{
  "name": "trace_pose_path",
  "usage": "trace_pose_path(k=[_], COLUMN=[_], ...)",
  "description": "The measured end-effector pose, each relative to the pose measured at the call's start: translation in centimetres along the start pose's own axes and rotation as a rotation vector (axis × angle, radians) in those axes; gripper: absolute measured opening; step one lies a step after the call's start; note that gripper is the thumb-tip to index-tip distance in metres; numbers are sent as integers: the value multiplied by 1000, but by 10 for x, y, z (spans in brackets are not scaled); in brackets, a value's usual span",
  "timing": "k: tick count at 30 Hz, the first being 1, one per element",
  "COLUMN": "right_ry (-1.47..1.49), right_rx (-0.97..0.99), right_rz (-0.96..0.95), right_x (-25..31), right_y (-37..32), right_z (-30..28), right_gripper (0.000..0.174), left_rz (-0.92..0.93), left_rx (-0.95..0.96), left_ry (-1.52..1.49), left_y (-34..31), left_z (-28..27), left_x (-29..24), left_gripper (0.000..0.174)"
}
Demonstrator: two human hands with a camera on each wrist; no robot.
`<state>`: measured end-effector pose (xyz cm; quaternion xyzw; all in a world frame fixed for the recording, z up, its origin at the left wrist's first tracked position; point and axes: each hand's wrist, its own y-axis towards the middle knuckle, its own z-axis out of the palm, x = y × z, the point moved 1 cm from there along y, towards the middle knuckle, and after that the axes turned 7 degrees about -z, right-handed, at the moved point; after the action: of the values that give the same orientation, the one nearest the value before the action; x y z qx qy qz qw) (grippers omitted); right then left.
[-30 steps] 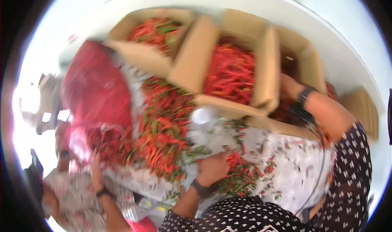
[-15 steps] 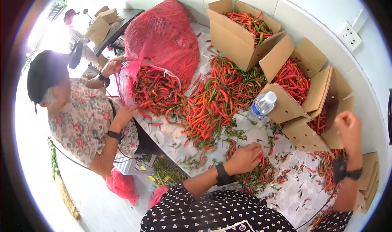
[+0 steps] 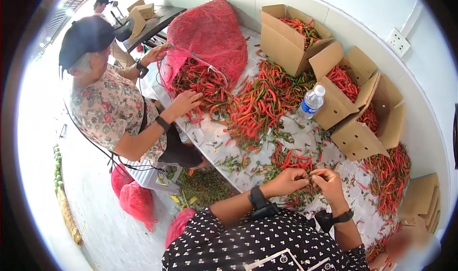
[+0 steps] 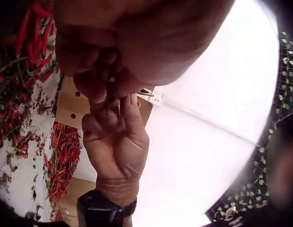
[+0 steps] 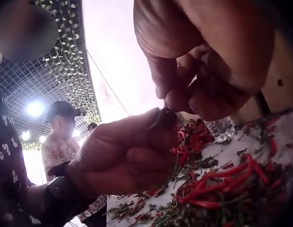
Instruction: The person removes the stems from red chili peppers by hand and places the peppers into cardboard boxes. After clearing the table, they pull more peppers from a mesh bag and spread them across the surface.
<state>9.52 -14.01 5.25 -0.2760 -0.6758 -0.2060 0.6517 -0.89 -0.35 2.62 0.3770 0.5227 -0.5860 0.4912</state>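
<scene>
Ideally, the left hand (image 3: 286,182) braces the dark stem (image 5: 159,117) it pinches; the right hand (image 3: 331,187), pinching too, twists lightly by the counter's near edge (image 3: 215,167).

A pale wall (image 3: 362,9) with a socket plate (image 3: 397,42) curves behind a white-topped table (image 3: 202,144). The floor (image 3: 107,233) is light grey; a round light (image 5: 35,109) glows beneath leafy lattice (image 5: 68,61).

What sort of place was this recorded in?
Probably a produce sorting or packing workspace: red chillies lie heaped on a white table, more fill open cardboard boxes, and a red mesh sack holds others.
</scene>
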Motion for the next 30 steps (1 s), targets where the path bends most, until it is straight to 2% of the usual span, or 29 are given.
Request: trace_pose_path(k=[2,5,6,8,10,13,15,17,19,21,23,24,26,27,28,30], right_ry=[-18,-64,-63,-93,-93,-187,-349,-252,-262,-265,-450,-445,-548,-655,-655,-662], right_rx=[3,6,1,-9,-22,-61,-76,-131,-173,-181,-64,-66,60,29,39,131], right_rz=[15,-83,-86,-60,-70,-144,-347,-205,-152,-126,-311,-311,-187,-316,-325,-151], right_x=[0,1,2,3,-5,-17,-24,-48,-58,-71,-87,-95,-112,-117,-113,-106], right_y=[-7,-15,-17,-22,-26,-33,-35,-32,-29,-23,-15,-13,-11,-12,-13,-16], right_z=[3,5,4,1,-1,-3,-5,-12,-15,-19,-18,-17,-10,-8,-8,-6], right_gripper=[13,13,13,12,12,13,16,19,19,20,15,15,12,13,13,17], left_rz=[-10,47,48,152,149,148,185,165,134,314,267,219,274,259,241,271], left_rx=[4,-100,-97,-147,-139,-134,-112,-195,-325,-465,-507,-559,-558,-571,-587,-618], left_ry=[7,209,213,431,448,546,711,820,903,885,922,952,951,1060,1168,1251], left_y=[-6,-6,-6,-7,-7,-2,3,5,7,12,16,21,36,47,53,61], left_z=[3,7,8,10,14,16,11,1,-17,-40,-51,-56,-64,-66,-65,-59], left_x=[-1,3,3,-1,-2,7,14,17,21,32,25,22,22,26,26,32], left_gripper=[16,16,16,16,17,18,18,18,16,13,13,13,12,12,13,15])
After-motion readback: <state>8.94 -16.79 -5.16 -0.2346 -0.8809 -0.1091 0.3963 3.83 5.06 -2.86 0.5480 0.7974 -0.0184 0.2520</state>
